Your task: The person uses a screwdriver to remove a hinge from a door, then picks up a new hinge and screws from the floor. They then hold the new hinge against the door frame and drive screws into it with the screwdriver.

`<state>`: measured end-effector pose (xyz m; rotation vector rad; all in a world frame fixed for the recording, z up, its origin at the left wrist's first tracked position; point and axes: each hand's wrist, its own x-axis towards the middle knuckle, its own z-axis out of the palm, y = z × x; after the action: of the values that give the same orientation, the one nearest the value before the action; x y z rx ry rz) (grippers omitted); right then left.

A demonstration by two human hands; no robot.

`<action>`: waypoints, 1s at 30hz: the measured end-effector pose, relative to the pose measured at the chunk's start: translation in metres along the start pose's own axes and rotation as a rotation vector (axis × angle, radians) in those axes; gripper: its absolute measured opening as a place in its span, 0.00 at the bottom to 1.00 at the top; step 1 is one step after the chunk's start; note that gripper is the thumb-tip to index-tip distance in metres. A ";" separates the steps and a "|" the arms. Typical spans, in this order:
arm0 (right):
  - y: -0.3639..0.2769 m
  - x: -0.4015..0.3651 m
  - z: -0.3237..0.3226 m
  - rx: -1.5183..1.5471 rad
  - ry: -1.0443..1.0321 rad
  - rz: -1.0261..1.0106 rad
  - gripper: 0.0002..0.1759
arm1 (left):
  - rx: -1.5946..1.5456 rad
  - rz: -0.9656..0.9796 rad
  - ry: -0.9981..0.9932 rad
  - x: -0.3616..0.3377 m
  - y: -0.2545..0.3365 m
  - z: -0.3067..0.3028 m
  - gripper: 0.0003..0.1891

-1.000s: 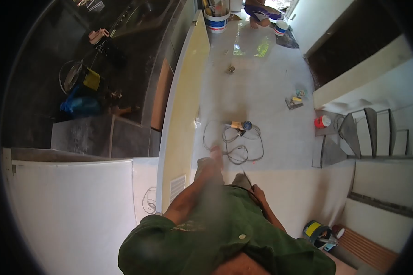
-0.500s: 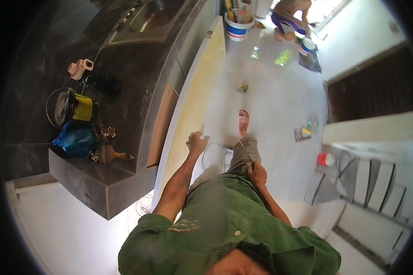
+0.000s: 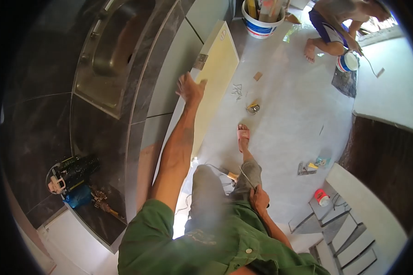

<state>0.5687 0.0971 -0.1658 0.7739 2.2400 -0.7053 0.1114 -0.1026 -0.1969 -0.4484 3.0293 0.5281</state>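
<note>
L hand (image 3: 190, 88) stretched fwd, grip released, by yellow panel (image 3: 214, 73); R hand (image 3: 259, 200) clenched on thin rod (image 3: 247, 177).

Green shirt (image 3: 225, 250), sleeves ending near the elbows (rolled or cut, hard to tell), one pale button (image 3: 249, 250) and whitish smears (image 3: 199, 236) in front. Grey trousers (image 3: 206, 197), pink sandal (image 3: 243, 134). Left hand (image 3: 190, 88) and right hand (image 3: 259, 200) bare.
</note>
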 end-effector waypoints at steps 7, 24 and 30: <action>0.015 0.024 -0.035 -0.053 -0.077 0.069 0.17 | 0.053 -0.089 -0.080 0.071 0.027 0.039 0.26; -0.014 0.044 -0.051 -0.037 -0.166 0.152 0.20 | -0.015 0.151 0.114 0.045 -0.017 0.052 0.19; -0.024 0.042 -0.039 -0.067 -0.111 0.168 0.18 | -0.044 0.153 0.105 0.045 -0.020 0.042 0.15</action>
<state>0.5110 0.1200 -0.1645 0.8570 2.0608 -0.5762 0.0736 -0.1185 -0.2467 -0.2549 3.1763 0.5983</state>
